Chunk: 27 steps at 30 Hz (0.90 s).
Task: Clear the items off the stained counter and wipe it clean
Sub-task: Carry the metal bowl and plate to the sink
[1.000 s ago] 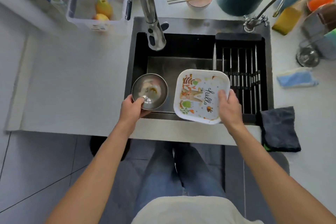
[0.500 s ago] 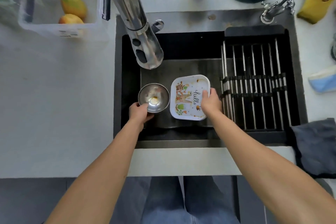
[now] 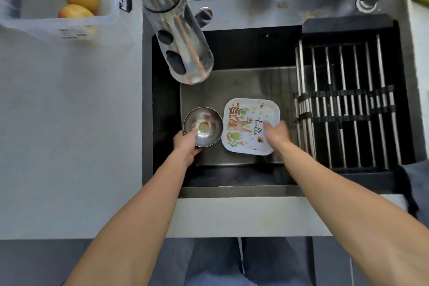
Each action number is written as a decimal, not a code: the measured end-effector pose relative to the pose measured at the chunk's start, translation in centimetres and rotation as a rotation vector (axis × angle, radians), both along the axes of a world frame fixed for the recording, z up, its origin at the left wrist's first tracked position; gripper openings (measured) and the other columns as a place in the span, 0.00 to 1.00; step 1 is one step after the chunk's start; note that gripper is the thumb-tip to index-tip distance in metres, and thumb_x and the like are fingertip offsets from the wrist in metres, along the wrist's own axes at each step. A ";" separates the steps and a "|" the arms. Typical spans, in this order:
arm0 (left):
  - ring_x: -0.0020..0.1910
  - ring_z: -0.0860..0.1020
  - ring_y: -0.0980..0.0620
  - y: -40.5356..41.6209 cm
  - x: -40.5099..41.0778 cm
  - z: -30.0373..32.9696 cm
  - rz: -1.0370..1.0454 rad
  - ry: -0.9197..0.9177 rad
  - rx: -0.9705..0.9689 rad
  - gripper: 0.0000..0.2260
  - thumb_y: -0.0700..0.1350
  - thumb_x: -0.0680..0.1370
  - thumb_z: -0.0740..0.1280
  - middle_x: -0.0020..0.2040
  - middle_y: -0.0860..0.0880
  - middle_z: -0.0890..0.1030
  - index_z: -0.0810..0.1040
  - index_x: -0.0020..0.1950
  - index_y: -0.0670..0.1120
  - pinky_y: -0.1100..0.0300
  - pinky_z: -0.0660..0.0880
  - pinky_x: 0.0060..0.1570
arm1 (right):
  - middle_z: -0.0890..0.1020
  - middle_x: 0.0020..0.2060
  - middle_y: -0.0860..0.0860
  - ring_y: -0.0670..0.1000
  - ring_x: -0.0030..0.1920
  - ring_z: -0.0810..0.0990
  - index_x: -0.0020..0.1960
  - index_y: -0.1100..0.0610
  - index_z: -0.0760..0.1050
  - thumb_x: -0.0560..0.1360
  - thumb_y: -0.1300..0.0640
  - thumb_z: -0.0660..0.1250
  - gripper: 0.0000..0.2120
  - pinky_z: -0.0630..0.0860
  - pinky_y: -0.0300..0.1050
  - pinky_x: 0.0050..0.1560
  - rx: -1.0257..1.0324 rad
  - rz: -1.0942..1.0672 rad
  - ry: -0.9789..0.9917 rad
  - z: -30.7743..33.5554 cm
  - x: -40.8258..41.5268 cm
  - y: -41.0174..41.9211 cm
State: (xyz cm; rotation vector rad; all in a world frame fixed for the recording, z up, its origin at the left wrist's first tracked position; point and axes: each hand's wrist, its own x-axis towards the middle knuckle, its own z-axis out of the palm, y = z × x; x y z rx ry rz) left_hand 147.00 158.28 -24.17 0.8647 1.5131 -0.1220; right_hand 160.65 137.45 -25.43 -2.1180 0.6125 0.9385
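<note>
Pale counter (image 3: 69, 123) is surrounding a dark sink (image 3: 243, 81), with a faucet (image 3: 176, 37) at twelve o'clock. Low in the sink, a plate (image 3: 246, 123) is being gripped at its four o'clock edge by the right hand (image 3: 277, 134); a bowl (image 3: 204, 126), touching the plate at nine o'clock, is being gripped by the left hand (image 3: 186, 144).

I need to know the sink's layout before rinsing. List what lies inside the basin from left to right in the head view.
Left hand → steel bowl → square "hello" plate → right hand → roll-up drying rack.
</note>
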 end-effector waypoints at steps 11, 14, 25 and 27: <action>0.41 0.79 0.48 -0.8 -2.7 7.0 -0.361 0.024 0.162 0.08 0.45 0.82 0.68 0.45 0.47 0.80 0.78 0.62 0.50 0.56 0.80 0.51 | 0.77 0.70 0.56 0.59 0.67 0.77 0.75 0.58 0.67 0.81 0.54 0.64 0.24 0.75 0.52 0.67 -0.014 0.226 0.008 6.8 -2.2 -1.3; 0.58 0.84 0.47 -1.5 -4.3 10.5 -0.443 0.007 0.263 0.18 0.46 0.83 0.67 0.60 0.47 0.84 0.77 0.74 0.48 0.48 0.82 0.64 | 0.78 0.68 0.51 0.52 0.65 0.78 0.74 0.53 0.71 0.82 0.51 0.63 0.21 0.75 0.43 0.58 0.062 0.331 -0.081 11.6 -4.1 -2.5; 0.40 0.86 0.54 -7.2 -13.4 19.6 -0.710 -0.080 0.294 0.07 0.46 0.84 0.65 0.43 0.51 0.88 0.84 0.53 0.54 0.58 0.81 0.40 | 0.87 0.47 0.44 0.40 0.43 0.86 0.56 0.47 0.81 0.81 0.54 0.63 0.09 0.79 0.40 0.47 0.199 0.351 -0.137 22.4 -12.2 -14.2; 0.38 0.85 0.55 -7.8 -15.2 19.5 -0.829 -0.033 0.268 0.07 0.47 0.83 0.66 0.44 0.51 0.87 0.84 0.52 0.54 0.57 0.80 0.40 | 0.87 0.45 0.44 0.39 0.41 0.85 0.54 0.46 0.81 0.81 0.54 0.64 0.08 0.79 0.39 0.46 0.161 0.353 -0.111 22.3 -13.3 -16.2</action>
